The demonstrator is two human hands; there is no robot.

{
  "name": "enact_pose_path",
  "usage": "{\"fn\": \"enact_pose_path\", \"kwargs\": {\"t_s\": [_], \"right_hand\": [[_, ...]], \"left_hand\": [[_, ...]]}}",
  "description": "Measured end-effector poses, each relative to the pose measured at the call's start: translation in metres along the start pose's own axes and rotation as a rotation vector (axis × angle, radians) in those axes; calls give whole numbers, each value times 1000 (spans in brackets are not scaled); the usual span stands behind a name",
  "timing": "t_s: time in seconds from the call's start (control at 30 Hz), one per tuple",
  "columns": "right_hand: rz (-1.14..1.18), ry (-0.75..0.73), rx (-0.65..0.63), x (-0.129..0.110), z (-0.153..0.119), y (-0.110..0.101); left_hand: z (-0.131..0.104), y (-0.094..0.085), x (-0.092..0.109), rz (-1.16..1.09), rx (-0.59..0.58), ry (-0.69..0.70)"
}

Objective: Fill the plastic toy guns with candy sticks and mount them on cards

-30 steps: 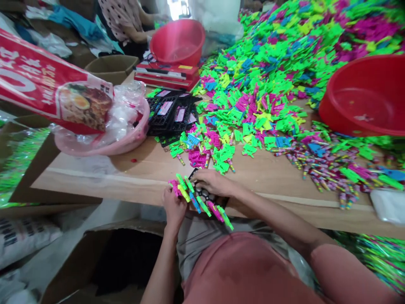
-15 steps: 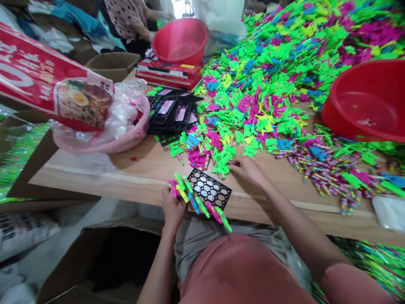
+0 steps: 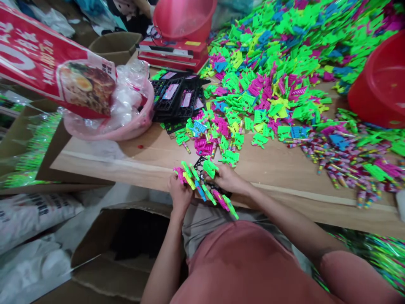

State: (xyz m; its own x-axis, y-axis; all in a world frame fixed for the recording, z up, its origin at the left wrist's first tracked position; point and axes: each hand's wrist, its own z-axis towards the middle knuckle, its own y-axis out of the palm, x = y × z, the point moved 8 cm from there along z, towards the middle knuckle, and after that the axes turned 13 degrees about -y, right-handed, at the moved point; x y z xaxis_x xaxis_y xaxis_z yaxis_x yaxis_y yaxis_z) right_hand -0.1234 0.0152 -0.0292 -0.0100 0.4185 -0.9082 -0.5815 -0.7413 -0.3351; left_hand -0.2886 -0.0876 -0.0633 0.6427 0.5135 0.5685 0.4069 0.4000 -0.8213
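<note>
Pinching a green piece (image 3: 209,168), the right grip (image 3: 229,179) partly hides the black grid (image 3: 199,164); the left grip (image 3: 180,192) clasps colourful pieces (image 3: 200,190) (loose heap (image 3: 272,93) beyond both).

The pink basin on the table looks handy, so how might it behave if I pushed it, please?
The pink basin would probably keep its shape, as its wall looks like moulded plastic. It may feel light, since mostly crumpled clear plastic shows inside. The red printed bag juts past the rim, so it could slip.
</note>
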Motion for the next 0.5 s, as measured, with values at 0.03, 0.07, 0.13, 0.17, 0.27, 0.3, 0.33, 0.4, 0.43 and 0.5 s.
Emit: {"fn": "enact_pose_path", "kwargs": {"t_s": [0.03,0.07,0.13,0.17,0.27,0.3,0.33,0.4,0.43,0.5], "right_hand": [[-13,-21,-16,0,0,3],[-38,-39,-34,-1,0,6],[-132,-72,-84,-3,-2,10],[-182,-90,-115,-4,-4,13],[-264,-140,-194,-9,-6,21],[-268,-149,-210,-10,-5,22],[-268,-156,-228,-10,-3,21],[-269,-178,-278,-11,4,18],[-276,-189,-289,-11,8,12],[-351,-186,-249,-11,20,-5]], "left_hand": [[0,0,0,5,-1,3],[0,1,0,13,-4,4],[0,2,-1,36,-9,-1],[0,2,-2,45,-11,-3],[0,2,-2,46,-8,-1],[0,2,-1,41,-9,4],[-1,2,-1,35,-13,8],[0,2,-1,25,-18,9],[0,1,-1,23,-16,6],[0,1,-2,26,-3,-2]]}}
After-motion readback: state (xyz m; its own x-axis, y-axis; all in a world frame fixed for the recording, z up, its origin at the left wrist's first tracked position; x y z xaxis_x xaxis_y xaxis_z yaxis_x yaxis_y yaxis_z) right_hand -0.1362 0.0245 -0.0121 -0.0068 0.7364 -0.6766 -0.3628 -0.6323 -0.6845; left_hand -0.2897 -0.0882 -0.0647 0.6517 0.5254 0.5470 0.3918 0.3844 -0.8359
